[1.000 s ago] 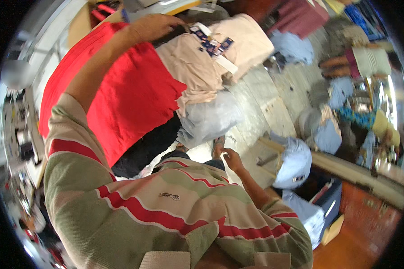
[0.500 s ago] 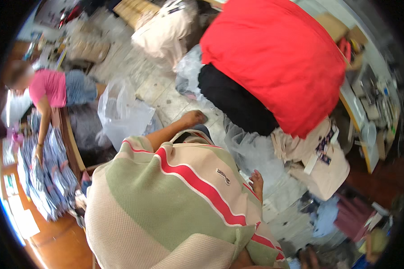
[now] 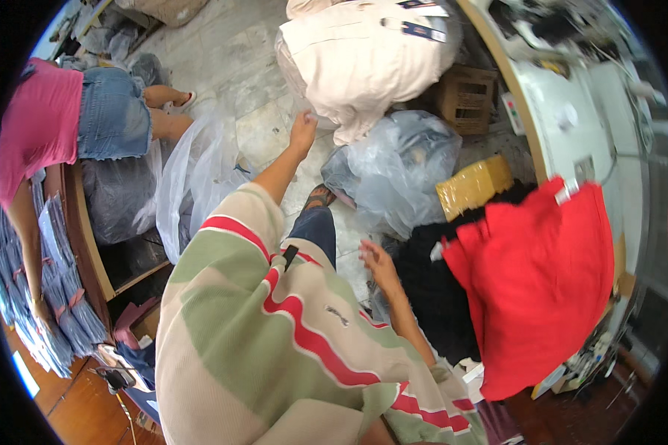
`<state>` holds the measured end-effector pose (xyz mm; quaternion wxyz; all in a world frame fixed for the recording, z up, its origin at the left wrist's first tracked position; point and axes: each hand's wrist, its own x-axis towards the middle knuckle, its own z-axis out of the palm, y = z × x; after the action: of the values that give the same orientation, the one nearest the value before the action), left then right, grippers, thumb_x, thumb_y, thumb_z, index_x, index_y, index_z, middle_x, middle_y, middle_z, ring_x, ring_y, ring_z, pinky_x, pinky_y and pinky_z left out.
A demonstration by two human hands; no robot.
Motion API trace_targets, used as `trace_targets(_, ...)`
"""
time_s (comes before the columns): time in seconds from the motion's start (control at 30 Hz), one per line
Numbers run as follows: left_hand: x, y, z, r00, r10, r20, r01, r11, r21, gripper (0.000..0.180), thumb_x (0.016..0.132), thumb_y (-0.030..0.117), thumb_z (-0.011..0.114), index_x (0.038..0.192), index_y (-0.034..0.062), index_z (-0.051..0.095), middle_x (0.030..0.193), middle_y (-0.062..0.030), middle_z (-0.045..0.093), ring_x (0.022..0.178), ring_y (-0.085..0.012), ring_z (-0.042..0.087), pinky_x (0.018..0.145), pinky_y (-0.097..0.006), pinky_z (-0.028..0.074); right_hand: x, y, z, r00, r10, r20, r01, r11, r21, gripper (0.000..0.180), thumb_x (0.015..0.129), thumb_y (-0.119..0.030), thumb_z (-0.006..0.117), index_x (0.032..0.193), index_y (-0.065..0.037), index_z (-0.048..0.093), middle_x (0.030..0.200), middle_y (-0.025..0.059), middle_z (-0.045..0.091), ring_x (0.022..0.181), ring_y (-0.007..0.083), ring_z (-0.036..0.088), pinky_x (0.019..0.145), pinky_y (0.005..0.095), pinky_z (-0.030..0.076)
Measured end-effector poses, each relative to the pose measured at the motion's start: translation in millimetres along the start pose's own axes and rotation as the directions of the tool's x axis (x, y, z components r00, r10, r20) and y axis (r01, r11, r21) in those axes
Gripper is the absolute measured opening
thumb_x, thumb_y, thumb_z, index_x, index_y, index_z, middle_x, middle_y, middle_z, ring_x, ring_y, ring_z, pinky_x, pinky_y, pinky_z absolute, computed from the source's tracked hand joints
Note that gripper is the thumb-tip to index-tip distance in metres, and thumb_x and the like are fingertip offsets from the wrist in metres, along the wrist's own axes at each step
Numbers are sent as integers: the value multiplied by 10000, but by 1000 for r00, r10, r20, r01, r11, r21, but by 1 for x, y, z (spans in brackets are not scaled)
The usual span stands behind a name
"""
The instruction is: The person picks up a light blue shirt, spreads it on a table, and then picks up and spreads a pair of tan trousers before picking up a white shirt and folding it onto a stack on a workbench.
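My left hand (image 3: 302, 137) is raised over the tiled floor, fingers loosely apart, with nothing seen in it. It is nearest to a bundle of cream garments (image 3: 360, 63) with dark tags, and I cannot tell whether it touches the bundle's wrapping. Empty and with fingers spread, my right hand (image 3: 378, 261) hangs in front of me. Close to its right lies a heap of black cloth (image 3: 434, 297), partly covered by a pile of red garments (image 3: 545, 289).
Clear plastic bags (image 3: 401, 170) and a taped yellow package (image 3: 473, 184) are ahead right, beside a long white worktable (image 3: 564, 111). A brown crate (image 3: 466, 100) stands behind. At left, a person in pink (image 3: 41, 126) reaches to stacked blue bundles (image 3: 59, 289); another plastic bag (image 3: 193, 193) is nearby.
My view has moved forward and turned. The red pile is now at my right, and the cream bundle is nearer. My left hand is farther out; my right hand is higher in view.
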<state>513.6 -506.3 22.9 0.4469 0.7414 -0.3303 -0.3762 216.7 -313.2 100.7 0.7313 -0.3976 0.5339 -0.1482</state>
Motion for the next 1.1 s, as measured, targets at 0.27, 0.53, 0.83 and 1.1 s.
trace_targets(0.27, 110, 10, 3, 999, 6, 39, 3, 976, -218, 452, 709, 110, 554, 1097, -23, 363, 955, -104, 510, 854, -169, 484, 768, -266, 373, 301, -171, -30, 751, -303, -587, 264, 952, -154, 392, 749, -73, 486, 1123, 12, 406, 1022, 125, 500, 932, 174, 464, 807, 245, 342)
trace_targets(0.53, 101, 1, -3, 919, -148, 364, 290, 881, -373, 275, 751, 108, 548, 993, -11, 491, 904, -59, 562, 820, -108, 503, 749, -224, 378, 369, -220, -69, 745, -263, -613, -131, 843, -522, 360, 772, -272, 507, 955, 38, 504, 939, 160, 551, 838, 277, 530, 722, 357, 396)
trace_targets(0.83, 56, 58, 16, 958, -71, 277, 185, 893, -411, 144, 788, 141, 507, 690, 89, 416, 679, 10, 486, 563, -63, 416, 519, -201, 374, 329, -277, -22, 417, -786, -457, 172, 562, -809, 353, 719, -279, 550, 962, -36, 469, 949, 146, 501, 923, 271, 467, 790, 344, 356)
trace_targets(1.1, 174, 85, -35, 926, 130, -355, -15, 951, 309, 285, 753, 290, 463, 932, 82, 539, 921, -115, 543, 875, -292, 501, 752, -393, 380, 337, -236, 91, 800, -529, -282, 131, 613, -779, 348, 597, -243, 668, 826, -81, 462, 829, 108, 474, 818, 278, 463, 672, 380, 385)
